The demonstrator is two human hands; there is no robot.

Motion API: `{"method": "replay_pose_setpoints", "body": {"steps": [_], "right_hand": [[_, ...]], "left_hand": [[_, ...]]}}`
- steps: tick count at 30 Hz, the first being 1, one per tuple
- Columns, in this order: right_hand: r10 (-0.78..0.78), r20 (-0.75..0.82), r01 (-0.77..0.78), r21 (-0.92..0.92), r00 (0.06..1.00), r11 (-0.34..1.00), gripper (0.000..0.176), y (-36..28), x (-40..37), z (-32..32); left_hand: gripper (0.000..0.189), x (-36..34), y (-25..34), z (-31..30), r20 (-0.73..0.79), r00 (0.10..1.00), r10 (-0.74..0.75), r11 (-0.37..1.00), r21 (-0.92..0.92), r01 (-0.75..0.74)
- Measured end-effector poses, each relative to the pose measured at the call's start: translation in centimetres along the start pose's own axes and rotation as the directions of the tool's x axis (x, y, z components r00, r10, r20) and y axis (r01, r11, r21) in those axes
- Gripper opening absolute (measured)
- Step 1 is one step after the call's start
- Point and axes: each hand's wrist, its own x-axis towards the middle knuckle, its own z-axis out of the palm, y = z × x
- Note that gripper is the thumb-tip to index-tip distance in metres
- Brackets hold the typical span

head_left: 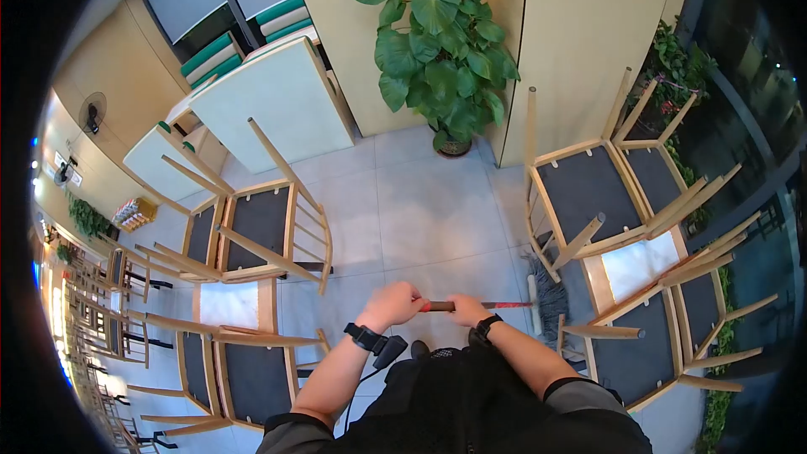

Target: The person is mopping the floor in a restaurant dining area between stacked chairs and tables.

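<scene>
A string mop with grey strands and a reddish handle lies across in front of my body, its head out to the right on the floor near the chair legs. My left hand is wrapped round the end of the handle. Farther along the same handle, my right hand grips it, nearer the mop head. Part of the strands is hidden beneath the upturned chairs at the right.
Upturned chairs rest on a table at the left. More upturned chairs sit on another table at the right, legs jutting out. Between them runs a tiled floor. A potted plant stands ahead by the wall.
</scene>
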Motion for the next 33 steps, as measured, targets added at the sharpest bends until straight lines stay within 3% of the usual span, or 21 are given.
{"method": "replay_pose_setpoints", "body": {"steps": [1,5,7,10,12,14,15,17,18,20,21,23,24,26,27,31,33], "right_hand": [[-0.101,0.009,0.099,0.116,0.995,0.988,0.026,-1.2,0.4,-0.2],[-0.206,0.082,0.180,0.255,0.975,0.950,0.024,-8.1,-0.1,-2.6],[-0.364,-0.015,0.324,0.489,0.931,0.810,0.019,-9.8,-0.2,-2.5],[-0.345,0.131,0.259,0.435,0.930,0.863,0.021,-11.3,-0.4,-3.3],[-0.340,0.097,0.246,0.510,0.936,0.824,0.021,-11.2,0.0,-2.6],[-0.326,0.067,0.228,0.583,0.943,0.780,0.021,-11.5,0.0,-2.4],[-0.303,0.076,0.212,0.556,0.950,0.804,0.021,-11.8,0.0,-2.8],[-0.270,0.093,0.196,0.473,0.958,0.859,0.019,-11.9,0.3,-3.0],[-0.270,0.099,0.193,0.473,0.958,0.859,0.019,-11.1,0.9,-1.7],[-0.419,-0.221,0.469,0.536,0.881,0.702,0.019,-9.5,2.2,0.9],[-0.423,-0.212,0.466,0.535,0.881,0.704,0.019,-9.1,2.3,1.3],[-0.329,-0.177,0.372,0.519,0.928,0.770,0.020,-8.5,2.4,1.8],[-0.334,-0.166,0.370,0.516,0.928,0.772,0.020,-9.1,1.9,0.9],[-0.271,0.034,0.228,0.445,0.962,0.866,0.025,-9.7,1.1,-1.0],[-0.274,0.043,0.228,0.439,0.961,0.869,0.025,-9.6,1.1,-1.1],[-0.259,-0.002,0.235,0.435,0.966,0.869,0.026,-8.0,0.3,-0.3],[-0.225,-0.004,0.207,0.414,0.974,0.886,0.025,-6.9,0.3,0.5]], "left_hand": [[0.036,-1.1,0.7,-1.5,-0.022,1.000,-0.007,0.999,0.040,0.008],[0.039,-3.3,1.8,-4.7,-0.016,1.000,-0.019,0.989,0.145,0.021],[0.040,-3.9,1.9,-4.9,-0.038,0.999,0.006,0.979,0.204,0.002],[0.042,-4.5,2.3,-5.5,-0.020,1.000,0.020,0.970,0.243,-0.014],[0.043,-4.3,1.9,-4.9,0.012,1.000,0.007,0.976,0.217,-0.009],[0.044,-3.5,1.0,-3.7,-0.183,0.982,0.054,0.980,0.199,-0.017],[0.044,-3.4,0.7,-3.4,-0.179,0.983,0.046,0.981,0.192,-0.011],[0.042,-3.0,0.3,-3.7,-0.258,0.944,0.205,0.974,0.146,-0.171],[0.042,-3.1,0.5,-4.2,-0.258,0.945,0.200,0.976,0.141,-0.168],[0.037,-3.6,1.0,-4.9,-0.089,0.979,0.183,0.939,-0.280,-0.201],[0.037,-3.4,0.7,-4.7,-0.093,0.980,0.178,0.937,-0.287,-0.198],[0.033,-2.7,-0.6,-3.5,-0.101,0.972,0.210,0.595,-0.776,-0.209],[0.033,-2.5,-1.2,-2.9,-0.108,0.973,0.203,0.589,-0.781,-0.209],[0.025,-2.6,-2.2,-1.5,-0.387,0.907,0.163,0.078,-0.912,-0.403],[0.031,-2.8,-2.2,-0.7,-0.457,0.880,0.129,-0.078,-0.890,-0.450],[0.040,-3.0,-3.5,3.3,-0.531,0.847,0.034,-0.180,-0.837,-0.517],[0.051,-3.5,-4.3,4.2,-0.435,0.868,0.241,0.035,-0.890,-0.455]]}}
